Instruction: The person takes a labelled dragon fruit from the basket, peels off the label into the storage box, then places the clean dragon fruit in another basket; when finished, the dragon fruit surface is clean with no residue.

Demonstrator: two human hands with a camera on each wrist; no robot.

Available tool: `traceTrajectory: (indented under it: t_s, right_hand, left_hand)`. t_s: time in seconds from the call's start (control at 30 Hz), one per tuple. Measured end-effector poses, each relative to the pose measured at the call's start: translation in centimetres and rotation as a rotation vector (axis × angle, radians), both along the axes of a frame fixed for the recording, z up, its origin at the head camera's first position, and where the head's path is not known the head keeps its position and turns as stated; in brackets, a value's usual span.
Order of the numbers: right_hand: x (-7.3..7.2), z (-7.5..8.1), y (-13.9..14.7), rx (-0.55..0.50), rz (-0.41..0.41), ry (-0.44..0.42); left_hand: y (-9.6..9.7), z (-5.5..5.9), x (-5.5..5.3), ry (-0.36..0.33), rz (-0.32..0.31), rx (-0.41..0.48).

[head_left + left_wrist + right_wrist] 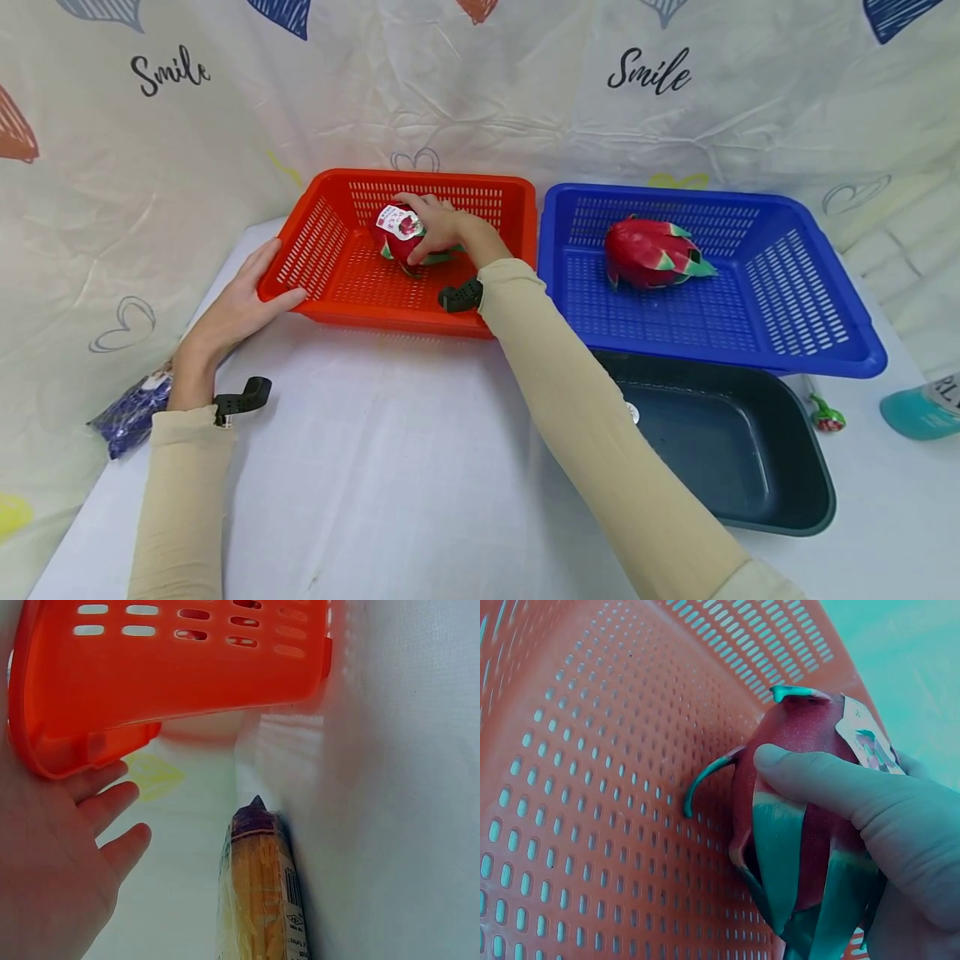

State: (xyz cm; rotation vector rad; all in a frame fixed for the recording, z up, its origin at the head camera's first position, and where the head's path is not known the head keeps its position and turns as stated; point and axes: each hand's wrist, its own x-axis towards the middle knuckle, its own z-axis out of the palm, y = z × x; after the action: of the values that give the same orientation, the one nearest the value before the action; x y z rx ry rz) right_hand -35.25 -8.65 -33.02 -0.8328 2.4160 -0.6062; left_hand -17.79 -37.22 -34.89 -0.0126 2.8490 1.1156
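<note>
My right hand (pixel 438 225) grips a red dragon fruit (pixel 390 218) with a white label, inside the red basket (pixel 375 315). The right wrist view shows the thumb lying across the dragon fruit (pixel 780 840) near its green scales, by the perforated basket wall. At the basket's left end, my left hand (pixel 243 300) touches the rim with its thumb spread apart. In the left wrist view, the fingers of the left hand (pixel 52 847) lie fairly straight beneath the rim. A second dragon fruit (pixel 648 252) rests in the blue basket (pixel 817 364) on the right.
A dark green tub (pixel 813 500) sits before the blue basket, partly behind my right sleeve. Near it are a lollipop-like item (pixel 827 415) and a turquoise container (pixel 918 412). A bag of pasta-like sticks (pixel 259 892) lies by the left arm. A printed cloth (pixel 450 100) hangs behind.
</note>
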Motion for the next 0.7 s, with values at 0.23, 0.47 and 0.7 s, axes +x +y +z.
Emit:
traceTrajectory:
  t_s: [0.23,0.47,0.7]
  right_hand:
    - [0.07,0.05,0.2,-0.022,0.009,0.013]
    - [0.11,-0.13,0.27,-0.053,0.03,0.053]
    - [0.25,-0.13,0.3,-0.094,0.04,0.047]
  left_hand:
    - [0.05,0.04,0.02,-0.003,0.003,-0.007]
    - [0.16,0.05,0.12,-0.005,0.004,-0.01]
    - [0.04,-0.02,0.04,0.002,-0.001,0.001]
